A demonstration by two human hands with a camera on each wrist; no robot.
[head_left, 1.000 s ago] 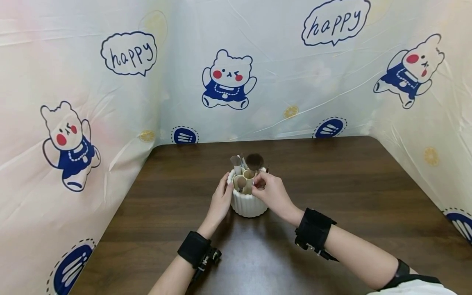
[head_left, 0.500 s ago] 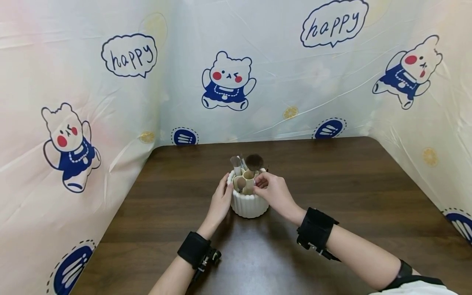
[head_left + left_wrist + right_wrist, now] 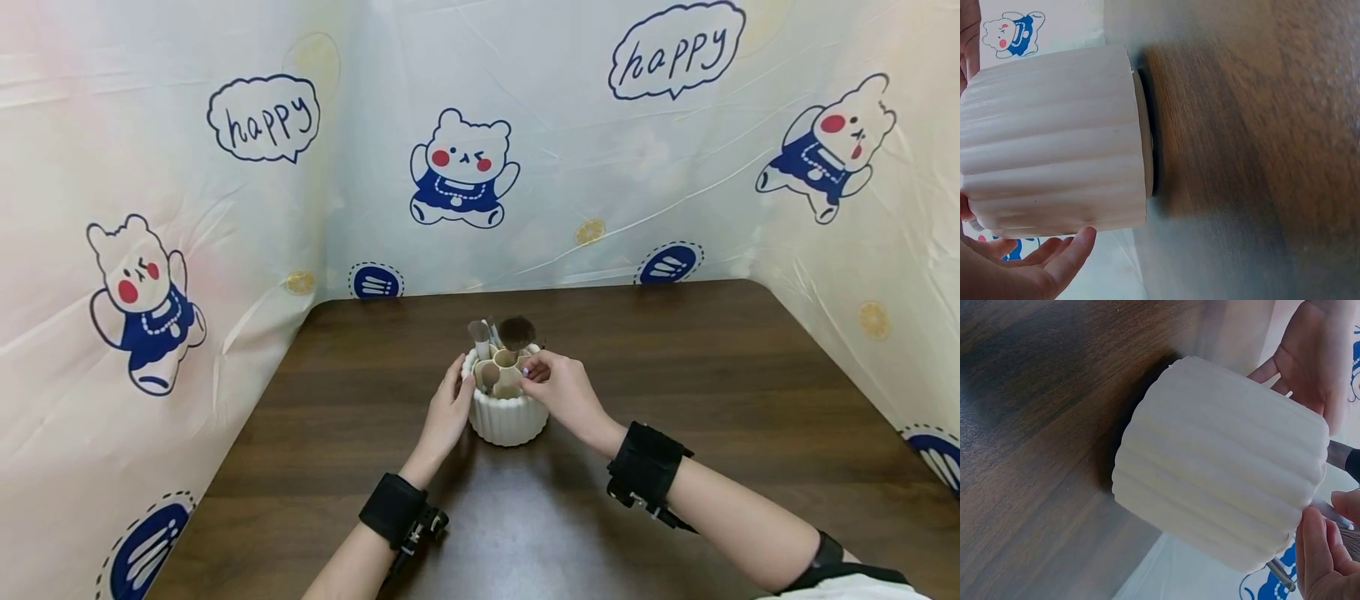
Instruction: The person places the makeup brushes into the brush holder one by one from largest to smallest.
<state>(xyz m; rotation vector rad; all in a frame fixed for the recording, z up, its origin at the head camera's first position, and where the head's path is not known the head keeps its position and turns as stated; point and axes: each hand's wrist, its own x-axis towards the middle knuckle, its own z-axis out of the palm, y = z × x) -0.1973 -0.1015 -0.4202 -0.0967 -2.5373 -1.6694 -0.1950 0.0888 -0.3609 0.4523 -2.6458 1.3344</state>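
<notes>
A white ribbed makeup brush holder (image 3: pixel 508 423) stands upright on the table, its top divided into cream compartments. My left hand (image 3: pixel 447 407) holds its left side, with the fingers (image 3: pixel 1075 253) along the ribbed wall. At the right rim is my right hand (image 3: pixel 558 385), thumb and fingers close together; I cannot tell whether they pinch anything. A large dark fluffy makeup brush (image 3: pixel 517 332) rises at the back. To its left stands a paler brush (image 3: pixel 478 330), and a small round-headed brush (image 3: pixel 489 373) sits low in a front compartment.
The dark wooden table (image 3: pixel 360 375) runs back to a cartoon-printed curtain (image 3: pixel 465 75), which also encloses both sides. Each wrist wears a black strap with a camera, the left strap (image 3: pixel 393 504) and the right strap (image 3: pixel 647 467).
My right hand has drawn slightly right, from over the compartments to the rim. The holder has shifted very slightly right, and my left hand has stayed on its side.
</notes>
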